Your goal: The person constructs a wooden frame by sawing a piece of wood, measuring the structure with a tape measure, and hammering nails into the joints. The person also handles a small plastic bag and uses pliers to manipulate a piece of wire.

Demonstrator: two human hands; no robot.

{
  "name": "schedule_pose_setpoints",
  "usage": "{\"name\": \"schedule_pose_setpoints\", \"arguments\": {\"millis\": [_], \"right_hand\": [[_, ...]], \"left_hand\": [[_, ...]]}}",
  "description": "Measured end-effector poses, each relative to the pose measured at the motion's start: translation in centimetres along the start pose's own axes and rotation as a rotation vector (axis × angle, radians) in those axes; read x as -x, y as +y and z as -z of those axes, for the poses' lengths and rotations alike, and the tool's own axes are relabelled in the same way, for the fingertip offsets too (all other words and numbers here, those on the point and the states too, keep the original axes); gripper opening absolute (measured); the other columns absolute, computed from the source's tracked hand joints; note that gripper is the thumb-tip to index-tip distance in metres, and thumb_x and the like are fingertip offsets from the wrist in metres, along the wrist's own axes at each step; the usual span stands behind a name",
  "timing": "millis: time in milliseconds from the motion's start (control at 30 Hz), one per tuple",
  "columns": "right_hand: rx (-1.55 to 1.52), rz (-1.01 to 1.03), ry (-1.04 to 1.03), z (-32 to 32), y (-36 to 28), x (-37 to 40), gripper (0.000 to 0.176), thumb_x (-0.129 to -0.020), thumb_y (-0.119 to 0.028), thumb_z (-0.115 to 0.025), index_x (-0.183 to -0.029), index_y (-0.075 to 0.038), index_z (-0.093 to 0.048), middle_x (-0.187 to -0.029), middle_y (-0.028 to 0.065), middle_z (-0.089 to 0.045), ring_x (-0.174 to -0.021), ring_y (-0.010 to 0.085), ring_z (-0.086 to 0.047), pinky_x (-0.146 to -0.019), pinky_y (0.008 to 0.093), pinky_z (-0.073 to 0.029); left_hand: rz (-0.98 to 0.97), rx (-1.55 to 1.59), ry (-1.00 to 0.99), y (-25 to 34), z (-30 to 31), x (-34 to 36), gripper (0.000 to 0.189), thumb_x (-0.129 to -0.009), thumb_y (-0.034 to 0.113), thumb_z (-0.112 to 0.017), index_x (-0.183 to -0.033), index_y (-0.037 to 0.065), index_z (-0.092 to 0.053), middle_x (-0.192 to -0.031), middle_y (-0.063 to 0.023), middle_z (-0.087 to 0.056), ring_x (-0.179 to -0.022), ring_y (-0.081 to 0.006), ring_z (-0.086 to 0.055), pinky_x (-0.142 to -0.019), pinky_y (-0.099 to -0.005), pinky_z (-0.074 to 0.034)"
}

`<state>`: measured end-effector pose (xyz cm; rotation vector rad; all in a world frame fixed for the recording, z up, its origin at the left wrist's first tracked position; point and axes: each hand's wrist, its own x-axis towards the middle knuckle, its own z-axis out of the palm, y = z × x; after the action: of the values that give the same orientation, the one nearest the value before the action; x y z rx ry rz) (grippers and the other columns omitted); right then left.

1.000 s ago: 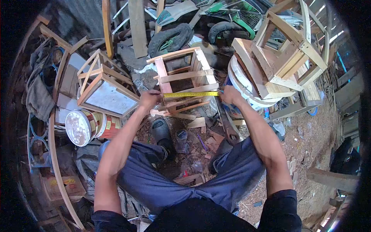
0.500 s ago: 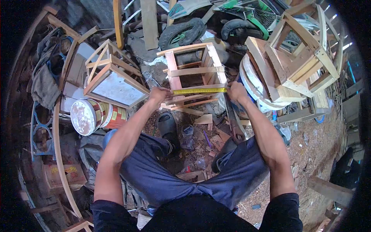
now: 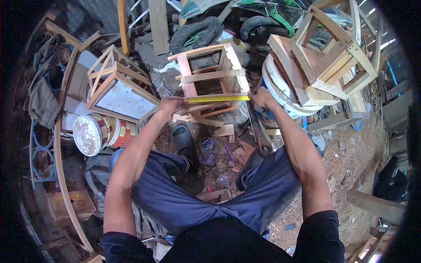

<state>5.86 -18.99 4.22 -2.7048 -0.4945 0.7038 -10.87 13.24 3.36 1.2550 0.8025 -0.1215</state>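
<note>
A yellow tape measure [image 3: 218, 99] is stretched straight across the near side of a small wooden frame [image 3: 212, 79]. My left hand [image 3: 172, 106] grips one end of the tape by the frame's left corner. At the right corner my right hand [image 3: 262, 97] is closed on the other end. The frame has slatted sides and a crossbar over its open middle. Just below the right hand, a handsaw [image 3: 262, 141] leans toward my right foot.
To the left stand a wooden frame with a white panel [image 3: 125, 98] and paint buckets [image 3: 90, 133]. On the right, wooden frames [image 3: 326, 72] rest on a white bucket [image 3: 280, 87]. Behind lies a tyre [image 3: 195, 35]. Wood scraps [image 3: 226, 130] litter the floor.
The whole view has shifted, so the scene sits slightly further left and up. Both hands still hold the tape measure taut across the frame.
</note>
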Motion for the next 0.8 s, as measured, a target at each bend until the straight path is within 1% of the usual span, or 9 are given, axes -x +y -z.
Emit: {"name": "schedule_pose_setpoints", "arguments": {"millis": [100,133,167,267,400,433,500,733,800], "right_hand": [[0.011,0.099,0.009,-1.1,0.3,-0.8,0.039,-0.075,-0.027,-0.058,-0.102,0.000,-0.066,-0.099,0.0266,-0.063,-0.093,0.0401,-0.062,-0.085,0.0421,-0.048],[-0.062,0.180,0.080,-1.6,0.4,-0.7,0.038,-0.075,-0.025,-0.061,-0.102,0.001,-0.065,-0.090,0.0230,-0.066,-0.079,0.0353,-0.066,-0.073,0.0410,-0.053],[-0.061,0.176,0.076,-1.9,0.6,-0.8,0.038,-0.075,-0.025,-0.061,-0.102,0.001,-0.065,-0.090,0.0230,-0.066,-0.079,0.0353,-0.066,-0.073,0.0410,-0.053],[-0.255,0.095,-0.124,-1.8,0.0,-0.6,0.032,-0.073,-0.016,-0.070,-0.101,-0.001,-0.063,-0.072,0.0094,-0.060,-0.053,0.0160,-0.056,-0.043,0.0315,-0.048],[-0.292,0.364,0.044,-3.1,2.1,-1.7,0.031,-0.073,-0.015,-0.069,-0.101,-0.003,-0.062,-0.066,0.0096,-0.058,-0.047,0.0170,-0.054,-0.044,0.0329,-0.046],[-0.292,0.362,0.040,-2.5,1.4,-0.9,0.031,-0.073,-0.015,-0.069,-0.101,-0.003,-0.062,-0.066,0.0096,-0.058,-0.047,0.0170,-0.054,-0.044,0.0329,-0.046],[-0.228,0.103,-0.114,0.0,-0.8,1.1,0.034,-0.070,-0.026,-0.068,-0.097,-0.005,-0.067,-0.090,0.0206,-0.067,-0.078,0.0301,-0.067,-0.072,0.0376,-0.053],[-0.192,0.098,-0.210,0.0,-0.9,0.9,0.023,-0.077,-0.018,-0.060,-0.097,-0.008,-0.067,-0.098,0.0150,-0.066,-0.079,0.0288,-0.066,-0.071,0.0378,-0.053],[-0.087,0.491,-0.007,-2.4,1.8,-1.9,0.021,-0.076,-0.016,-0.060,-0.095,-0.009,-0.067,-0.098,0.0141,-0.066,-0.087,0.0312,-0.064,-0.079,0.0362,-0.051]], "left_hand": [[-0.097,-0.147,0.016,1.5,0.1,1.0,0.036,-0.083,-0.002,-0.062,-0.117,-0.007,-0.049,-0.086,-0.0132,-0.063,-0.063,-0.0148,-0.058,-0.053,-0.0220,-0.047],[-0.097,-0.122,0.042,1.6,0.4,0.4,0.037,-0.084,-0.001,-0.061,-0.119,-0.006,-0.051,-0.082,-0.0118,-0.062,-0.056,-0.0121,-0.052,-0.047,-0.0214,-0.040],[-0.092,-0.122,0.040,1.6,0.8,0.0,0.037,-0.084,-0.001,-0.061,-0.119,-0.006,-0.051,-0.082,-0.0118,-0.062,-0.056,-0.0121,-0.052,-0.047,-0.0214,-0.040],[-0.051,-0.176,0.102,1.4,1.5,0.2,0.028,-0.084,-0.001,-0.060,-0.112,-0.005,-0.056,-0.079,-0.0097,-0.062,-0.055,-0.0123,-0.052,-0.047,-0.0225,-0.041],[-0.036,-0.182,0.154,0.9,1.4,-1.0,0.029,-0.083,-0.001,-0.060,-0.112,-0.004,-0.056,-0.073,-0.0080,-0.060,-0.052,-0.0125,-0.049,-0.047,-0.0227,-0.041],[-0.040,-0.211,0.125,0.5,1.8,-1.7,0.026,-0.084,0.000,-0.061,-0.109,-0.003,-0.057,-0.074,-0.0086,-0.061,-0.052,-0.0129,-0.051,-0.048,-0.0230,-0.043],[-0.042,-0.231,0.095,0.1,2.2,-2.2,0.024,-0.084,0.000,-0.061,-0.107,-0.002,-0.059,-0.074,-0.0093,-0.062,-0.053,-0.0133,-0.053,-0.049,-0.0232,-0.044],[-0.037,-0.244,0.175,0.6,2.3,-1.5,0.013,-0.083,0.003,-0.065,-0.096,-0.002,-0.062,-0.081,-0.0128,-0.066,-0.063,-0.0177,-0.064,-0.049,-0.0265,-0.051],[-0.043,-0.241,0.162,0.2,2.7,-1.9,0.015,-0.083,0.003,-0.065,-0.096,-0.003,-0.062,-0.080,-0.0120,-0.066,-0.062,-0.0180,-0.063,-0.048,-0.0270,-0.051]]}}
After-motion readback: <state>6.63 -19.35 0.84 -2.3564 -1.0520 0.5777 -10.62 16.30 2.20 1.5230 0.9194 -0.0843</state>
